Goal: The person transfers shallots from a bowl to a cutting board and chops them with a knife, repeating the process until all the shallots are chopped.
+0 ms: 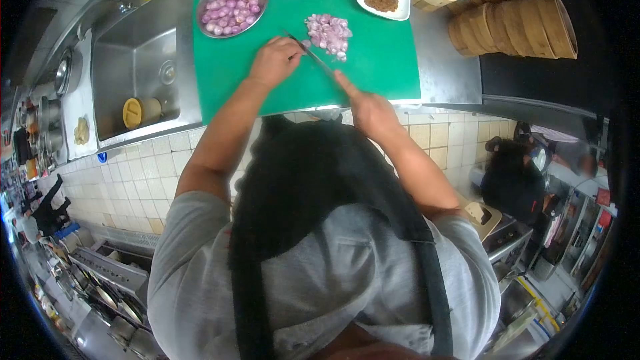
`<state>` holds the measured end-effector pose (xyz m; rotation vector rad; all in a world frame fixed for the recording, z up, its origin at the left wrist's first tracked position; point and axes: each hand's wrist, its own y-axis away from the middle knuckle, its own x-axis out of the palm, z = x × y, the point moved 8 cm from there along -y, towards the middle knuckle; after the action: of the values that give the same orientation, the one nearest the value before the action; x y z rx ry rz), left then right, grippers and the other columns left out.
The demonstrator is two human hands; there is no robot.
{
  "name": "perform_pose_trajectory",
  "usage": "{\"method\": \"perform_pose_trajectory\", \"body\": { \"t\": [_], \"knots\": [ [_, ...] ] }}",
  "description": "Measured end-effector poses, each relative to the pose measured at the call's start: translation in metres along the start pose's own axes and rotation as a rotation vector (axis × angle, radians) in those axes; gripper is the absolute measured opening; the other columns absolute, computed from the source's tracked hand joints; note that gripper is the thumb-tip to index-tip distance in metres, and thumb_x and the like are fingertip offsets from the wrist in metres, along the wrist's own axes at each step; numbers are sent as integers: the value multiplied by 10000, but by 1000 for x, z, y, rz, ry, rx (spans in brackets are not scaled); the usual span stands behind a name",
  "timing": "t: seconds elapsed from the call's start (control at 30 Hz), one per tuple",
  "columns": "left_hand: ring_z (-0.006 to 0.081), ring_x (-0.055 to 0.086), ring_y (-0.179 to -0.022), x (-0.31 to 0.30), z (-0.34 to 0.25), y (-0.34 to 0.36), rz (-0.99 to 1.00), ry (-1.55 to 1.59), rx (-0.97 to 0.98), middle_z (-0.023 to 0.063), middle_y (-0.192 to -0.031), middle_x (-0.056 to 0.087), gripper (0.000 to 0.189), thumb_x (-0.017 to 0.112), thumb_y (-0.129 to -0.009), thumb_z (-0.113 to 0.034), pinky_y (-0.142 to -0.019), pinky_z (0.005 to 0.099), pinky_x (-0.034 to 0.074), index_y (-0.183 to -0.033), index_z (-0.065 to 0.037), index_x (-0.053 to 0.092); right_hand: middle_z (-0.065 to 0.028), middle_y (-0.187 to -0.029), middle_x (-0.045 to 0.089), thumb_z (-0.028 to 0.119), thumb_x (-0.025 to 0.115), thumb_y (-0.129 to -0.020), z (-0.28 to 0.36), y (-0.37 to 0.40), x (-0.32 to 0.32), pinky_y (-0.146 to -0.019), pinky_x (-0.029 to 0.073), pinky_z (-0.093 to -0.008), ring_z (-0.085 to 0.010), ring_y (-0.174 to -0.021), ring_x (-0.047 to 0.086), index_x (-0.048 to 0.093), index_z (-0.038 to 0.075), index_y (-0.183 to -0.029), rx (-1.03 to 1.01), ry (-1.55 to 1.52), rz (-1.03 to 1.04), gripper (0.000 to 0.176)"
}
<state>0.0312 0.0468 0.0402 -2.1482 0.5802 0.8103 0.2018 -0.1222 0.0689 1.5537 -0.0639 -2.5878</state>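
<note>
My right hand is wrapped round the handle of a kitchen knife, its index finger stretched along the blade's near end. The blade slants up and left across a green cutting board. My left hand has its fingers curled down on the board at the blade's left side, against a small piece of shallot; the fingers partly hide what they press. Beyond the knife lies a heap of cut shallots. At the board's far left, a metal bowl holds several peeled shallots.
A white square dish of brown bits stands at the board's far right. Bamboo steamers are stacked beyond it. Left of the board is a steel sink with a yellow-lidded container. Another person is behind on the right.
</note>
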Motion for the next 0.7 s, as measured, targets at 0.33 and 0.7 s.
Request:
{"method": "perform_pose_trajectory", "body": {
  "t": [0.33, 0.7],
  "knots": [
    [288, 740, -936, 3, 4, 3, 14, -20, -38, 57, -998, 780, 63, 779, -829, -58, -896, 409, 618, -881, -93, 773, -292, -970, 726, 28, 553, -994, -11, -3, 11, -828, 551, -562, -480, -884, 703, 324, 297, -1698, 122, 3, 154, 787],
    [283, 742, -960, 2, 4, 6, -19, -21, -47, 63, -992, 786, 62, 786, -836, -66, -902, 410, 616, -893, -92, 786, -330, -1040, 725, -77, 547, -890, -6, 8, -5, -857, 570, -580, -500, -958, 721, 336, 300, -1691, 80, -45, 85, 910]
  ]
}}
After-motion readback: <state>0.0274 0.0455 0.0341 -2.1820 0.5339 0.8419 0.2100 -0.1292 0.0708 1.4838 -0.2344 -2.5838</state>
